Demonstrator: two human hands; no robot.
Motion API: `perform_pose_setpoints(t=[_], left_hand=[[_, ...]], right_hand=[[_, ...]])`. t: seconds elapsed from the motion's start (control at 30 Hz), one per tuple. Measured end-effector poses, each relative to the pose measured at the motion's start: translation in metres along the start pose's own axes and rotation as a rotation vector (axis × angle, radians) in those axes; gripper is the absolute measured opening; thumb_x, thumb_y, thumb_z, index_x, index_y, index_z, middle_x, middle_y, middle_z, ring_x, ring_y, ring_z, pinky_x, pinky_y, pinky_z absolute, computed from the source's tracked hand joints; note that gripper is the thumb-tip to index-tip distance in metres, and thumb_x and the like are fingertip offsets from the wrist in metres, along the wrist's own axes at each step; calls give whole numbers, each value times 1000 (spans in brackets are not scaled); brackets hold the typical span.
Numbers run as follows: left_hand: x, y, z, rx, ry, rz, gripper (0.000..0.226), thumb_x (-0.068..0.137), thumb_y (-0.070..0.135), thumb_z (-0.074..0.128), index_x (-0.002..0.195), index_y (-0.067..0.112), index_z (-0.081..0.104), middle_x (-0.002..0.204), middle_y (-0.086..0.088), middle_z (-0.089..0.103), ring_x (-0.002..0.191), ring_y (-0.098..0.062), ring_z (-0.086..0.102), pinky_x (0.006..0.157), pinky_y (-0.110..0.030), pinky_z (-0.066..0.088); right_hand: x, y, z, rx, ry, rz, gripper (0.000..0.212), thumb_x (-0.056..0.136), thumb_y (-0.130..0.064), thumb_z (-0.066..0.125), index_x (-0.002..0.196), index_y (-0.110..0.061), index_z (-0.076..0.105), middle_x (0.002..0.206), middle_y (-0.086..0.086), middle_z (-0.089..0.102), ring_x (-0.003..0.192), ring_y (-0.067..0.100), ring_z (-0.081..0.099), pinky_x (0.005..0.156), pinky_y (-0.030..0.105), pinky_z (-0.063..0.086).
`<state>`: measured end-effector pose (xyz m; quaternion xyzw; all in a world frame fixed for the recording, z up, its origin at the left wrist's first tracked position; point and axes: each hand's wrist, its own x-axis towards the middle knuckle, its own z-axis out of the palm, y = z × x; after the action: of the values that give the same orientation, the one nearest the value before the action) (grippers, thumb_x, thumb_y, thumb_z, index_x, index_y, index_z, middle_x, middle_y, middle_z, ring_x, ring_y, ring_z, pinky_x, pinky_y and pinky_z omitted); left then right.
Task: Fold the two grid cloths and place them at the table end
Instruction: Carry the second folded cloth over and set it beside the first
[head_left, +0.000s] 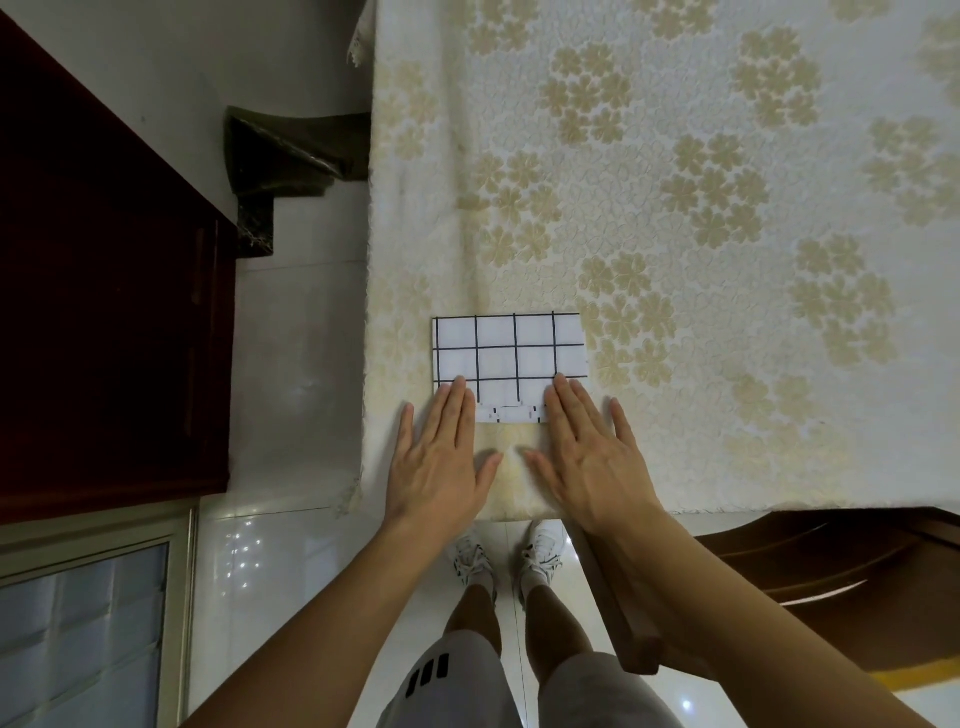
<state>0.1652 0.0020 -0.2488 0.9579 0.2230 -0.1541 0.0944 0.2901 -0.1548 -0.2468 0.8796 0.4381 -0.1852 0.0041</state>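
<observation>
I see a folded grid cloth (510, 353) lying flat near the table's (727, 260) left edge, close to its near corner. Both my left hand (441, 457) and right hand (589, 457) press flat on it, fingers straight (only fingertips overlap its near edge).

Both bare forearms reach up from about 6 o'clock toward 12, the left arm entering from 7 o'clock and the right from 5 o'clock. The left hand (441, 457) lies flat, palm down, fingers straight and close together pointing to 12 o'clock, thumb spread toward 3 o'clock — its tip near the other thumb but apart from it. The right hand (587, 457) mirrors it — flat, palm down, fingers straight and slightly fanned toward 12, little finger angled to about 1 o'clock, thumb reaching toward 9 o'clock; below, two bare legs in shorts and sneakers stand at 6 o'clock.
</observation>
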Motion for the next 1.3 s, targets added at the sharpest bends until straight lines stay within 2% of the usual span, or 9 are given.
perform_pose_setpoints(t=[0.1, 0.2, 0.3, 0.4, 0.53, 0.7, 0.83, 1.1, 1.3], left_hand=[[-6, 0, 4, -6, 11, -2, 79, 97, 61, 9, 157, 9, 8, 166, -6, -2, 153, -19, -2, 123, -52, 11], [-9, -1, 5, -5, 3, 2, 79, 97, 60, 9, 157, 10, 7, 166, -6, -3, 153, -20, -3, 123, -53, 11], [-12, 0, 4, -3, 4, 4, 79, 97, 60, 10, 157, 10, 8, 166, -6, -3, 153, -20, -2, 122, -54, 11], [-18, 1, 5, -6, 34, 11, 76, 99, 58, 16, 157, 9, 10, 166, -8, 2, 153, -22, 2, 122, -53, 13], [-28, -2, 14, 1, 30, 8, 76, 99, 57, 21, 157, 9, 11, 166, -8, 5, 153, -22, 2, 122, -50, 9], [-37, 0, 21, -17, 10, -7, 75, 99, 57, 21, 156, 9, 13, 166, -7, 7, 153, -21, 5, 122, -51, 10], [-39, 3, 18, -35, 20, -15, 75, 100, 56, 22, 157, 9, 12, 166, -7, 6, 153, -20, 3, 122, -53, 16], [-42, 2, 22, -9, -6, 5, 76, 99, 60, 19, 157, 11, 11, 166, -5, 5, 153, -20, 3, 120, -50, 7], [-37, 2, 19, -19, -3, 14, 78, 99, 61, 17, 157, 10, 9, 166, -5, 4, 153, -19, 2, 120, -50, 7]], right_hand=[[-6, -1, 3, 1, -8, -2, 78, 101, -63, 7, 158, -10, 4, 166, 7, -2, 153, 21, -4, 124, 51, 9], [-11, -2, 5, -9, -3, -5, 79, 100, -63, 3, 158, -9, 7, 166, 8, 1, 153, 22, -1, 124, 52, 10], [-14, -4, 5, -11, 20, 3, 77, 102, -61, 8, 157, -8, 12, 165, 10, 9, 153, 23, 5, 123, 52, 12], [-21, -5, 5, -9, 53, -14, 74, 103, -58, 12, 158, -9, 9, 166, 10, 7, 153, 24, 5, 123, 51, 13], [-33, -1, 11, -21, 49, -32, 73, 104, -56, 19, 158, -7, 11, 166, 12, 8, 153, 27, 9, 122, 53, 17], [-38, 3, 16, -36, 4, -23, 73, 104, -56, 16, 157, -6, 16, 165, 13, 12, 152, 28, 12, 120, 55, 23], [-41, 2, 12, -42, 26, -21, 73, 104, -56, 17, 157, -6, 14, 165, 12, 11, 153, 27, 10, 121, 54, 19], [-42, -1, 17, -56, -44, -27, 79, 102, -63, 16, 157, -6, 10, 166, 12, 3, 153, 27, 5, 122, 54, 18], [-39, -1, 16, -68, -41, -9, 80, 102, -63, 16, 156, -4, 16, 165, 12, 9, 153, 27, 9, 121, 54, 19]])
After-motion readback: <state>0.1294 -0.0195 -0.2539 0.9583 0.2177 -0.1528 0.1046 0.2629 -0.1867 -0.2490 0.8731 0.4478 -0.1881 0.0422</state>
